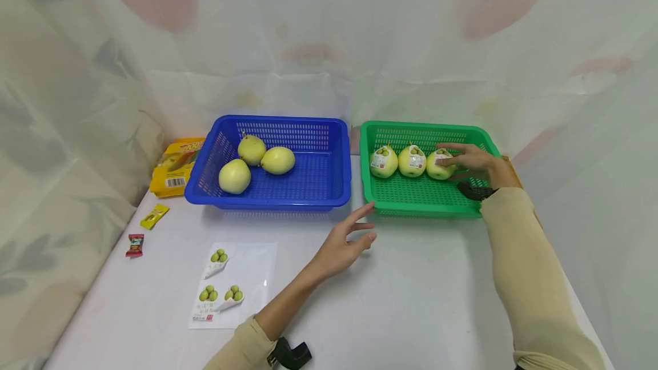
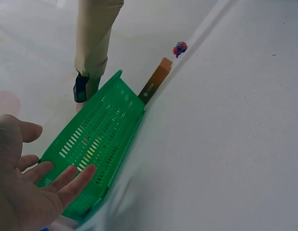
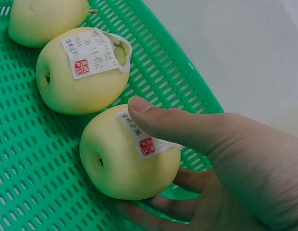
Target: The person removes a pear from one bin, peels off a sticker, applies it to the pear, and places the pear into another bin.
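Three labelled pears in a row inside the green basket, the rightmost pear grasped in the fingers of the right hand, thumb over its white label, red seal visible. Just left of those fingers, the middle pear, its label bearing Chinese script, another red seal and small print resembling "PEAR"; farther left, the third pear, also labelled. Fingers of the left hand loosely spread, holding nothing, near the basket's front left corner; contact impossible to tell. Beyond and left of these fingers, three more pears in a blue basket; farther left, a yellow packet printed "100", barcode below. Left of the same fingers, on the white table, a sheet of pear-picture stickers, writing too small to read.
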The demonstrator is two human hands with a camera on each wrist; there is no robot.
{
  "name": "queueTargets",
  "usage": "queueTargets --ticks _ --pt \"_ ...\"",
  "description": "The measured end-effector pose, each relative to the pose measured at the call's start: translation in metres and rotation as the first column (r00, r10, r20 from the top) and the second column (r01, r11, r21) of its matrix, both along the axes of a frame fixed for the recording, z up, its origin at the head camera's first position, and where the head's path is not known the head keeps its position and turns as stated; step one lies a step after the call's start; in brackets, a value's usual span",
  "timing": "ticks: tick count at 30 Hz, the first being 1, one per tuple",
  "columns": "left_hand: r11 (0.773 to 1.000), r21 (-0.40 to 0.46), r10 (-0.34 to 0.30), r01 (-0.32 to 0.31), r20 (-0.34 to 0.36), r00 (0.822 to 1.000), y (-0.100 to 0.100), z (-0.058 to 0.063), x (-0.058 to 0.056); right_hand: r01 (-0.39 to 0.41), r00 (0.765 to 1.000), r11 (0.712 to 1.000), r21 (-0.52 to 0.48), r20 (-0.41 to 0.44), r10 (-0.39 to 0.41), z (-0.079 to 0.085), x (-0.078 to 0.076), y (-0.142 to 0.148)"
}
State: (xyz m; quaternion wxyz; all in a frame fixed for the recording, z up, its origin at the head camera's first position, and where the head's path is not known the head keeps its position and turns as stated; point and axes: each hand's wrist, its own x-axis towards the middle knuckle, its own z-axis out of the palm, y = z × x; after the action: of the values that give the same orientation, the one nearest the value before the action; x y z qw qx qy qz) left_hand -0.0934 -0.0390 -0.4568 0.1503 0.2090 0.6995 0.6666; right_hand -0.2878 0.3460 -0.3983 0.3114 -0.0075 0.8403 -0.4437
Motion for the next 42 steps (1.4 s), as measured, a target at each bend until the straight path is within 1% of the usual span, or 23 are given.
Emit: queueTargets --ticks 4,8,11,13,14,16,17,19,21,22,24,27,29,32,36,38,42 --pt "1.000 0.022 0.008 -0.008 0.003 1.000 -0.002 0.001 0.000 -0.005 1.000 1.000 0.025 0.005 0.005 0.007 -0.002 0.003" --pt "0.999 0.028 0.034 -0.034 -0.003 0.999 -0.008 0.001 0.002 -0.027 1.000 0.998 0.062 -0.010 0.027 0.024 -0.001 0.003" --pt "0.996 0.038 0.082 -0.082 -0.002 0.997 -0.017 0.000 0.004 -0.038 0.999 0.996 0.081 -0.034 0.041 0.039 0.000 0.001" --pt "0.989 0.054 0.138 -0.138 0.000 0.990 -0.024 0.001 0.006 -0.033 0.997 0.996 0.082 -0.061 0.039 0.048 0.000 -0.002" --pt "0.982 0.068 0.177 -0.177 0.000 0.984 -0.029 0.001 0.007 -0.034 0.996 0.997 0.076 -0.077 0.040 0.052 0.000 -0.004" --pt "0.960 0.092 0.268 -0.266 -0.005 0.963 -0.039 0.003 0.008 -0.039 0.992 0.997 0.061 -0.114 0.045 0.060 -0.001 -0.010" --pt "0.944 0.098 0.317 -0.315 -0.004 0.948 -0.044 0.004 0.009 -0.038 0.991 0.999 0.040 -0.130 0.042 0.063 -0.001 -0.013" --pt "0.907 0.111 0.409 -0.406 -0.003 0.913 -0.056 0.007 0.010 -0.040 0.987 0.999 -0.018 -0.159 0.036 0.068 -0.001 -0.024" --pt "0.872 0.114 0.479 -0.477 0.009 0.878 -0.068 0.010 0.010 -0.049 0.982 0.997 -0.067 -0.187 0.035 0.073 -0.001 -0.037" --pt "0.858 0.108 0.504 -0.503 0.019 0.864 -0.074 0.012 0.010 -0.056 0.979 0.994 -0.092 -0.199 0.037 0.074 -0.001 -0.044" --pt "0.836 0.096 0.540 -0.541 0.038 0.841 -0.086 0.014 0.011 -0.077 0.974 0.987 -0.142 -0.220 0.045 0.075 -0.003 -0.060" --pt "0.817 0.055 0.571 -0.573 0.057 0.819 -0.100 0.015 0.010 -0.104 0.971 0.974 -0.201 -0.231 0.056 0.076 -0.005 -0.090" --pt "0.816 0.026 0.576 -0.578 0.061 0.816 -0.107 0.014 0.009 -0.125 0.971 0.963 -0.239 -0.229 0.069 0.074 -0.007 -0.112" --pt "0.817 0.004 0.575 -0.577 0.059 0.816 -0.113 0.014 0.007 -0.153 0.973 0.939 -0.307 -0.213 0.089 0.072 -0.009 -0.151" --pt "0.819 0.018 0.573 -0.574 0.056 0.818 -0.118 0.012 0.006 -0.193 0.975 0.903 -0.385 -0.179 0.132 0.067 -0.014 -0.203" --pt "0.821 0.025 0.569 -0.570 0.050 0.821 -0.119 0.011 0.007 -0.201 0.977 0.888 -0.413 -0.153 0.150 0.063 -0.015 -0.230" --pt "0.829 0.024 0.557 -0.558 0.034 0.830 -0.123 0.009 0.009 -0.198 0.980 0.876 -0.439 -0.098 0.172 0.054 -0.015 -0.281"
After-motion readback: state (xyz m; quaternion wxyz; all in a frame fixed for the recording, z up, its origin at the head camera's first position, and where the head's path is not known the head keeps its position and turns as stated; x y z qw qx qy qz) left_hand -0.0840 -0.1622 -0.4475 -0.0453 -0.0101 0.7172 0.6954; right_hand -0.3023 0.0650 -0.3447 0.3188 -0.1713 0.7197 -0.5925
